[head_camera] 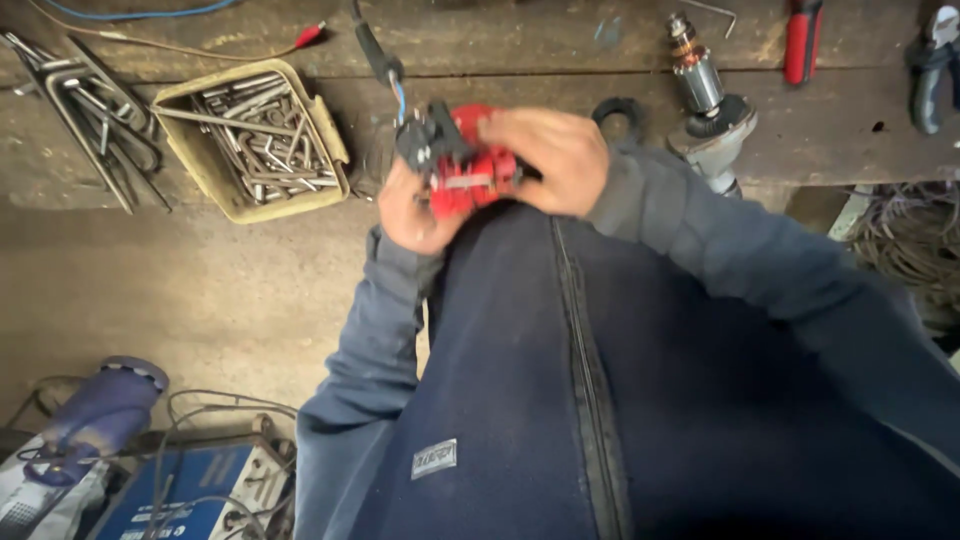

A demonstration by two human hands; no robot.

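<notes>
Both my hands hold a red plastic power-tool housing [468,172] with a black switch block [428,140] on its upper left. My left hand [410,212] grips it from below and the left. My right hand [555,160] covers its right side from above. A black cable [377,52] with blue wire runs from the block up across the wooden bench. The picture is slightly blurred around the hands. My dark blue zipped jacket fills the lower middle.
A yellowish tray [335,140] of hex keys sits on the bench at left, loose hex keys [85,100] beside it. A motor armature with gear head [708,100], a black ring [618,112], red-handled tool [803,40] and pliers [930,70] lie right. Blue machine [190,490] on floor.
</notes>
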